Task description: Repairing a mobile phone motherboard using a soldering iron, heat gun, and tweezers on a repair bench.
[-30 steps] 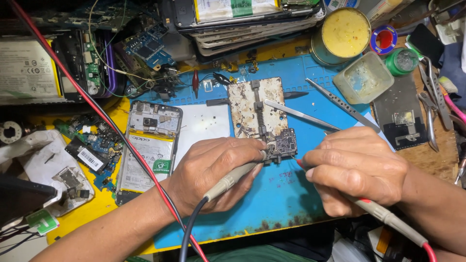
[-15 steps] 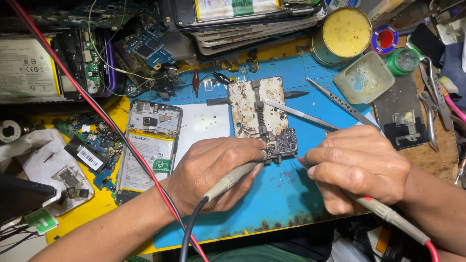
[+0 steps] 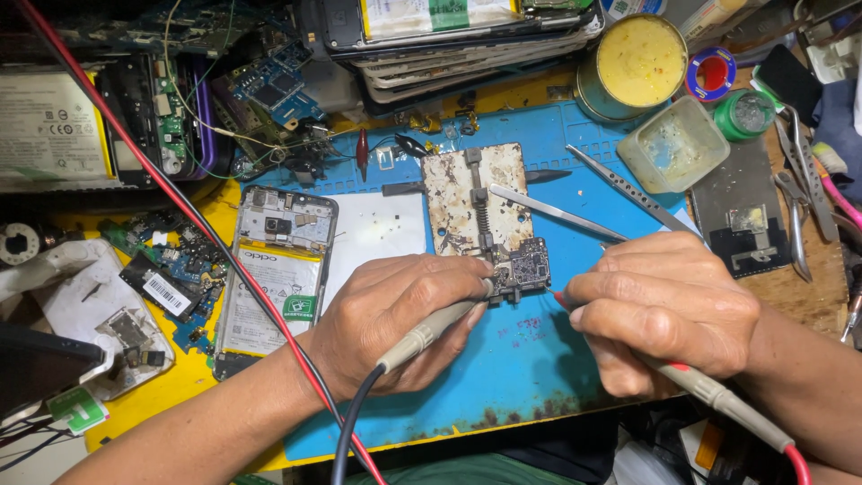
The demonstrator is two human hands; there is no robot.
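Observation:
A small dark circuit board [image 3: 523, 267] is clamped at the lower end of a worn, stained board holder [image 3: 473, 202] on a blue work mat [image 3: 530, 359]. My left hand [image 3: 395, 314] grips a grey test probe [image 3: 429, 330] with a black lead, its tip touching the board's left edge. My right hand [image 3: 666, 305] grips a second grey probe [image 3: 709, 388] with a red lead, its red tip just right of the board.
An opened phone with its battery showing [image 3: 274, 274] lies left of a white sheet. Two tweezers [image 3: 593, 202] rest on the mat behind my hands. A round yellow tin [image 3: 639, 58], a clear tub [image 3: 675, 144], stacked phones and loose boards crowd the back.
My right hand has shifted slightly to the left, bringing its probe tip closer to the circuit board. My left hand has stayed in place.

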